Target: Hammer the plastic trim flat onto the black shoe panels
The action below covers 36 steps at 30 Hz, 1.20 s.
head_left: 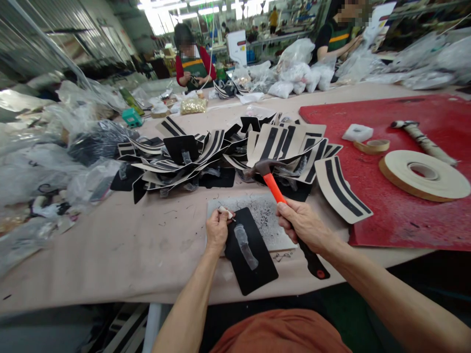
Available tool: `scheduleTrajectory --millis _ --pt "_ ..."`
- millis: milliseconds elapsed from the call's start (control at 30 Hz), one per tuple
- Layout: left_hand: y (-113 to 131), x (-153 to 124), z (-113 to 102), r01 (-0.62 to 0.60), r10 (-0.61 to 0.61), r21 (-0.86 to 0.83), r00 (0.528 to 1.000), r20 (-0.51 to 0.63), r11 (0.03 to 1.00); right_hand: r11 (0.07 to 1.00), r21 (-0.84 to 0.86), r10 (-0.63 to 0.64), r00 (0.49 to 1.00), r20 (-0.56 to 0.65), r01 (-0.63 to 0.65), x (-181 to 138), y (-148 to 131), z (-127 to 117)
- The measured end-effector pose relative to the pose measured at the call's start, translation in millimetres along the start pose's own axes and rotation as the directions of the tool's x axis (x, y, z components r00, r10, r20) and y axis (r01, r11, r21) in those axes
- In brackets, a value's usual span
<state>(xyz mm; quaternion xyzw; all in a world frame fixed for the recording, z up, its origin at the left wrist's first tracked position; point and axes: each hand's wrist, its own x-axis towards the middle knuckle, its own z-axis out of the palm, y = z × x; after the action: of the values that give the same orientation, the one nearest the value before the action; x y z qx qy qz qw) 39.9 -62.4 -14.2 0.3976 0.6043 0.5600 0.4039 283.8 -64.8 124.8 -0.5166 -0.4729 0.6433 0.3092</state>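
Note:
My right hand is closed round the orange and black handle of a hammer, whose metal head is raised above the table. My left hand pinches a small white tool at the top edge of a black flat piece. That piece carries a clear strip and lies partly on a grey slab. Behind the slab is a heap of black and beige striped cut pieces.
A red mat on the right holds a large tape roll, a small tape roll, a white block and a wrapped tool. Plastic bags crowd the left. Two other people work at the far side.

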Motion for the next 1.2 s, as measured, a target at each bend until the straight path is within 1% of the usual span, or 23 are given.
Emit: scheduleTrajectory --millis 100,233,367,467,500,533,567,600,633,667,700,733,767,800,867,933,967,1033,1133,1167,1200 --pt "-2 -1 1 -0.031 0.031 0.034 1.0 0.0 0.999 0.993 0.025 0.116 0.993 -0.008 -0.115 1 22 -1" --pt "-2 -5 1 -0.107 0.106 0.166 0.994 0.017 0.98 0.984 0.034 0.175 0.985 -0.007 -0.175 0 43 -4" --pt "1 -9 2 -0.216 0.226 0.374 0.974 0.017 0.902 0.978 0.011 0.207 0.978 -0.02 -0.207 0 51 -3" --pt "2 -11 2 -0.303 0.311 0.442 0.949 0.055 0.844 0.974 -0.092 0.208 0.978 -0.009 -0.208 0 48 -2" --pt "2 -11 2 -0.335 0.335 0.446 0.939 0.081 0.83 0.97 -0.156 0.186 0.982 -0.001 -0.184 0 44 -2" --pt "1 -11 2 -0.365 0.354 0.447 0.928 0.111 0.817 0.962 -0.239 0.138 0.99 0.002 -0.133 -1 39 -2" --pt "1 -11 2 -0.394 0.369 0.446 0.918 0.145 0.804 0.941 -0.335 0.06 0.998 0.006 -0.055 -1 32 -2" --pt "0 -10 3 -0.416 0.378 0.444 0.909 0.176 0.794 0.898 -0.437 -0.042 0.999 0.01 0.042 -2 25 -1" --pt "0 -10 3 -0.432 0.382 0.438 0.902 0.202 0.788 0.831 -0.537 -0.158 0.987 0.02 0.144 -3 18 0" --pt "0 -10 2 -0.441 0.382 0.432 0.897 0.221 0.787 0.743 -0.627 -0.271 0.962 0.036 0.233 -4 12 1" --pt "0 -10 2 -0.444 0.38 0.426 0.896 0.232 0.788 0.648 -0.703 -0.36 0.931 0.055 0.292 -5 7 2" --pt "0 -10 2 -0.444 0.379 0.422 0.895 0.234 0.79 0.557 -0.766 -0.415 0.906 0.077 0.321 -6 4 4" --pt "0 -10 2 -0.443 0.378 0.422 0.896 0.233 0.791 0.476 -0.817 -0.437 0.894 0.102 0.326 -6 4 5" --pt "0 -11 1 -0.443 0.378 0.424 0.896 0.232 0.79 0.4 -0.86 -0.433 0.892 0.128 0.318 -5 5 5" --pt "0 -11 0 -0.452 0.382 0.427 0.892 0.243 0.783 0.265 -0.915 -0.365 0.91 0.198 0.305 -3 10 4" --pt "0 -11 -1 -0.467 0.388 0.421 0.884 0.262 0.778 0.175 -0.931 -0.294 0.919 0.262 0.321 -1 12 -1" --pt "0 -11 -1 -0.471 0.389 0.416 0.881 0.269 0.778 0.153 -0.933 -0.287 0.918 0.275 0.327 -1 10 -3" --pt "1 -11 -1 -0.469 0.385 0.408 0.881 0.274 0.783 0.156 -0.934 -0.34 0.905 0.255 0.322 -3 0 -4" --pt "3 -11 0 -0.459 0.379 0.391 0.886 0.267 0.798 0.238 -0.927 -0.479 0.865 0.147 0.29 -10 -11 1" --pt "3 -11 0 -0.458 0.379 0.387 0.886 0.266 0.8 0.262 -0.923 -0.497 0.859 0.122 0.283 -11 -11 3" --pt "3 -11 0 -0.458 0.38 0.389 0.887 0.264 0.799 0.27 -0.921 -0.487 0.865 0.122 0.281 -12 -8 5"
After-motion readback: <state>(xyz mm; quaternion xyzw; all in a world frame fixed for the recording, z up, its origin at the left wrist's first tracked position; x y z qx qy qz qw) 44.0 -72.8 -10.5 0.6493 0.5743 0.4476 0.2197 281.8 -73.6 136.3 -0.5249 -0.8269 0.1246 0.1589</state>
